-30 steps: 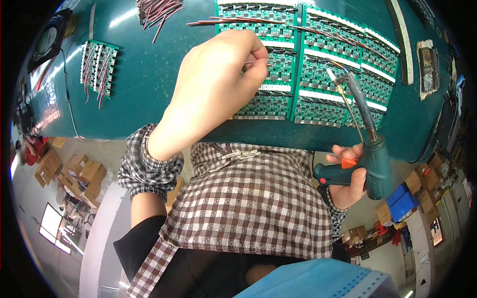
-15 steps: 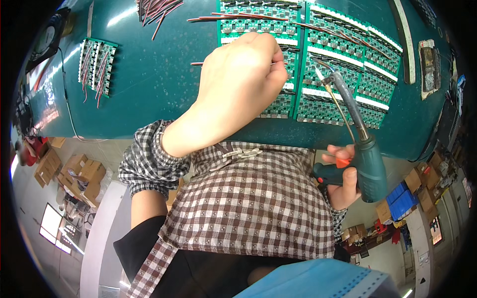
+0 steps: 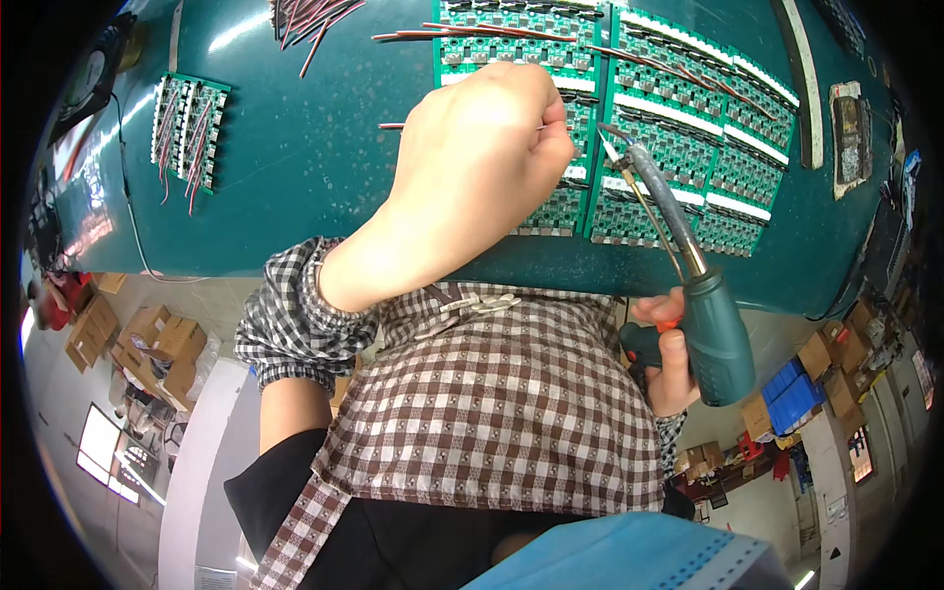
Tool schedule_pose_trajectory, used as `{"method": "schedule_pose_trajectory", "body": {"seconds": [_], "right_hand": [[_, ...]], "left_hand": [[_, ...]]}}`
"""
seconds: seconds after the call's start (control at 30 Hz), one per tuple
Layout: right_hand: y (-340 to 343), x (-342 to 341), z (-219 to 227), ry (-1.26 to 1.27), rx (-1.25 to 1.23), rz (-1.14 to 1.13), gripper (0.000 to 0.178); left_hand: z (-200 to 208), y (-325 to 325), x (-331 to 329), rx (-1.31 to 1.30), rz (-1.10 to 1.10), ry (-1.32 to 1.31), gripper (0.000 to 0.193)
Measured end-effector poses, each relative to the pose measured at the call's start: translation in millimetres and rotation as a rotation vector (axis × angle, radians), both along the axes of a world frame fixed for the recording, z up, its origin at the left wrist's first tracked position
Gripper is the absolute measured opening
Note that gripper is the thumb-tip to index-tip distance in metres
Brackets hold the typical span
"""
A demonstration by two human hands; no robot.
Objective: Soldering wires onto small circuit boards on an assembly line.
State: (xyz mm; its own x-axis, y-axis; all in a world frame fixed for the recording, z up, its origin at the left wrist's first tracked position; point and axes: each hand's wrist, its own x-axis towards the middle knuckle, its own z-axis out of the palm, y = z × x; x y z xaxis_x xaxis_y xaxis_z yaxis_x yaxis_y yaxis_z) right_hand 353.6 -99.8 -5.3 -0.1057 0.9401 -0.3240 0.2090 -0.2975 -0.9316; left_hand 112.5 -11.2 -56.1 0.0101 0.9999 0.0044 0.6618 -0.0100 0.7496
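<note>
Over the left panel of green circuit boards (image 3: pixel 516 49), my left hand (image 3: pixel 482 147) is closed in a pinch on a thin red-and-black wire (image 3: pixel 390 126). One end of the wire sticks out left of the hand; most of it is hidden underneath. My right hand (image 3: pixel 674 364) grips a dark green soldering gun (image 3: pixel 718 339) with a red trigger. Its metal tip and thin feed tube point up-left, between the left panel and the right panel of circuit boards (image 3: pixel 669 162), close to my left fingertips. More red-and-black wires (image 3: pixel 492 32) lie across the tops of both panels.
A smaller circuit-board panel (image 3: pixel 189 128) with wires on it lies at the left of the green table (image 3: pixel 285 197). A wire bundle (image 3: pixel 310 20) sits at the far edge. On the right are a metal strip (image 3: pixel 801 88) and a worn block (image 3: pixel 851 138). Cardboard boxes (image 3: pixel 162 334) stand beyond the table.
The soldering gun in my right hand has moved left, bringing its tip closer to my left fingers. My left hand has shifted very slightly right, still pinching the wire.
</note>
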Motion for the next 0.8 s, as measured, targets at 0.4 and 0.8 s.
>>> {"method": "schedule_pose_trajectory", "body": {"seconds": [0.4, 0.8], "right_hand": [[-0.4, -5.6, 7.0, -0.12, -0.068, 0.022, 0.042], [1.0, -0.9, 5.3, -0.145, -0.097, 0.038, 0.046]], "left_hand": [[0.4, -0.1, 1.1, 0.006, 0.002, -0.003, 0.007], [1.3, 0.2, 3.8, 0.005, -0.011, -0.022, 0.007]]}}
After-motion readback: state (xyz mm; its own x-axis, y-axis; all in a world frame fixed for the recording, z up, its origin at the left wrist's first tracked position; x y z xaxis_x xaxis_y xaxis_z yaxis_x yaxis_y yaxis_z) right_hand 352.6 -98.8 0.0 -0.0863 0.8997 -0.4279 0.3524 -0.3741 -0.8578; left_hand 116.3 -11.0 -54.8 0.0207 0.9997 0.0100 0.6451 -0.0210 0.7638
